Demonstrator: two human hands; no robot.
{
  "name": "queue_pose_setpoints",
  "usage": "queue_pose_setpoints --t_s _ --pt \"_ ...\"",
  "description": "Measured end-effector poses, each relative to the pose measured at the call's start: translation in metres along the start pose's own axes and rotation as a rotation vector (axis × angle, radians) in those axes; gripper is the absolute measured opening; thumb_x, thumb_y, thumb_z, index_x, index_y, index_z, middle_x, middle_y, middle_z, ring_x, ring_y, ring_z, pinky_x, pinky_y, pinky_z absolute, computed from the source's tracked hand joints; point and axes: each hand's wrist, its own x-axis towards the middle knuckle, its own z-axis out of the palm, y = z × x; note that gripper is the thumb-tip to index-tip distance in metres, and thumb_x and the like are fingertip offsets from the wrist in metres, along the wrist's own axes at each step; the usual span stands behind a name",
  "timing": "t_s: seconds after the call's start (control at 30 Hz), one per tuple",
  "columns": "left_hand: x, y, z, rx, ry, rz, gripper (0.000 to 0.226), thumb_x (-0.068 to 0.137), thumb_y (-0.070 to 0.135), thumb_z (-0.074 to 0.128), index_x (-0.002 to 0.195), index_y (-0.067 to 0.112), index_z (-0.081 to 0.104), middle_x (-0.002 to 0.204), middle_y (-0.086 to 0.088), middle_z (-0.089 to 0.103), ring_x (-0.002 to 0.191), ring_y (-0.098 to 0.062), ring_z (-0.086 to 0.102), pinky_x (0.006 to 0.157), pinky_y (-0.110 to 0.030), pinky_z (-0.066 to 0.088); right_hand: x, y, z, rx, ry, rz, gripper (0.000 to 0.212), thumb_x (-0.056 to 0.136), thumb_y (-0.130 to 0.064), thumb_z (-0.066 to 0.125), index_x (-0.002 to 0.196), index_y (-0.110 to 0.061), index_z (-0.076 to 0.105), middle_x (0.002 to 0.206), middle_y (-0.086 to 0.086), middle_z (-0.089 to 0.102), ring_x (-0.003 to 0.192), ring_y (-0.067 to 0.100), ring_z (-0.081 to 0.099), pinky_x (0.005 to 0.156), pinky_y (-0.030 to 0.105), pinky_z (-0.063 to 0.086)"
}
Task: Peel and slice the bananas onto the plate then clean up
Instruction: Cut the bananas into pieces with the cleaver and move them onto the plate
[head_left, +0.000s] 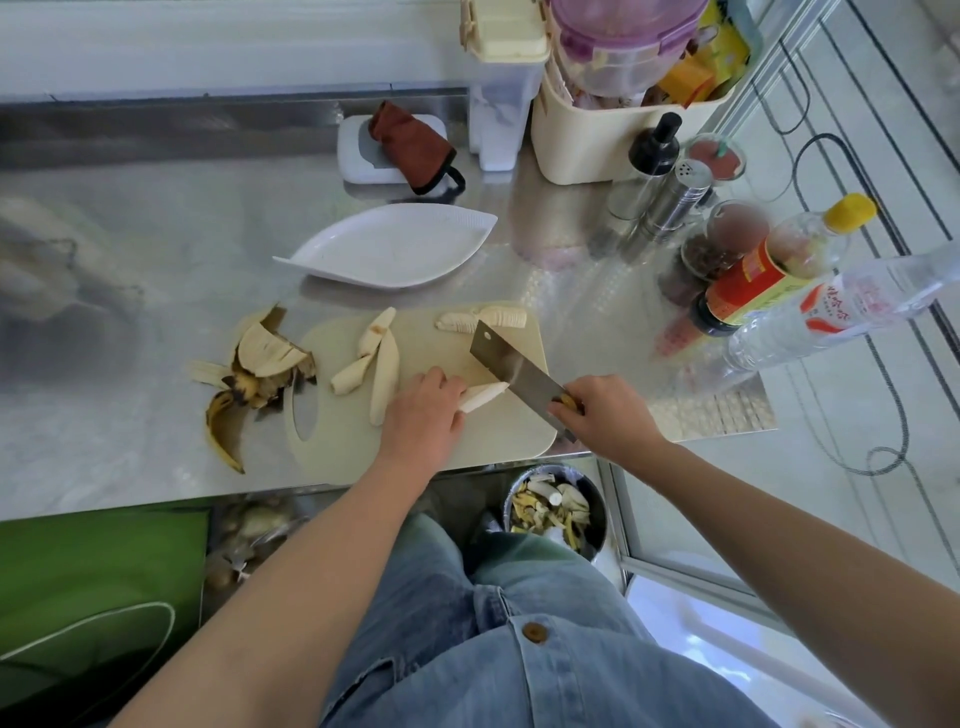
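The left hand (426, 410) grasps the banana (485, 396), the right hand (608, 415) clenches the knife (511, 364) (blade at the fruit's 3 o'clock end): slippery flesh could roll, nicking fingers.

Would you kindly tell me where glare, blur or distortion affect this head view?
Head view: the steel countertop shows hazy glare and a smeared reflection at far left; wide-angle distortion stretches the corners; the cutting board, knife, banana piece, left hand and right hand look sharp.
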Motion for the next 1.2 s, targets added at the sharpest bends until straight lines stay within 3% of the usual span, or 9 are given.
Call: queue_pose_setpoints --t_s 0.17,0.43,0.63,0.87,1.07,1.2 --pt "0.002 0.002 0.000 -0.037 0.014 0.005 0.029 0.090 0.021 0.058 0.119 0.020 0.058 0.111 -0.003 0.054 0.100 -0.021 0.050 0.070 -0.030 0.041 -0.001 0.002 -0.008 0.014 0.084 -0.019 0.035 0.090 -0.027 0.058 0.059 -0.013 0.052 0.056 0.003 0.053 0.051 0.020 0.051 0.048 0.029 0.036" --pt "0.004 0.004 0.000 -0.067 0.027 0.064 0.031 0.089 0.017 0.062 0.120 0.021 0.062 0.110 -0.002 0.057 0.100 -0.021 0.052 0.073 -0.029 0.041 0.001 -0.013 -0.019 -0.086 0.010 -0.092 0.037 0.092 -0.025 0.054 0.058 -0.021 0.042 0.057 -0.002 0.046 0.052 0.015 0.045 0.046 0.024 0.024" --pt "0.002 0.003 0.002 -0.066 0.039 0.129 0.032 0.088 0.017 0.065 0.120 0.022 0.065 0.107 -0.001 0.060 0.097 -0.020 0.053 0.071 -0.026 0.039 0.000 -0.018 -0.018 -0.160 0.001 -0.111 0.026 0.094 -0.029 0.053 0.070 -0.019 0.048 0.065 -0.001 0.048 0.058 0.018 0.047 0.046 0.023 0.022" --pt "-0.002 0.003 0.002 -0.043 0.131 0.103 0.023 0.078 0.018 0.076 0.100 0.017 0.069 0.094 -0.001 0.063 0.083 -0.020 0.056 0.063 -0.025 0.033 -0.002 -0.024 -0.015 -0.152 0.041 -0.112 0.026 0.095 -0.028 0.051 0.071 -0.017 0.051 0.067 0.000 0.050 0.059 0.017 0.047 0.047 0.022 0.022" --pt "-0.005 -0.006 0.008 -0.074 0.163 0.091 0.027 0.068 0.012 0.082 0.091 0.017 0.071 0.085 -0.002 0.062 0.073 -0.024 0.059 0.054 -0.031 0.043 0.002 -0.021 -0.022 -0.273 0.020 -0.195 0.029 0.096 -0.032 0.048 0.085 -0.012 0.066 0.077 0.004 0.057 0.068 0.023 0.054 0.055 0.029 0.034" --pt "-0.004 -0.005 0.010 -0.083 0.168 0.120 0.028 0.067 0.007 0.081 0.092 0.017 0.072 0.084 -0.002 0.064 0.072 -0.024 0.059 0.052 -0.031 0.044 0.003 -0.019 -0.017 -0.264 0.066 -0.167 0.028 0.096 -0.031 0.048 0.086 -0.013 0.067 0.074 0.002 0.053 0.066 0.021 0.052 0.049 0.026 0.026"
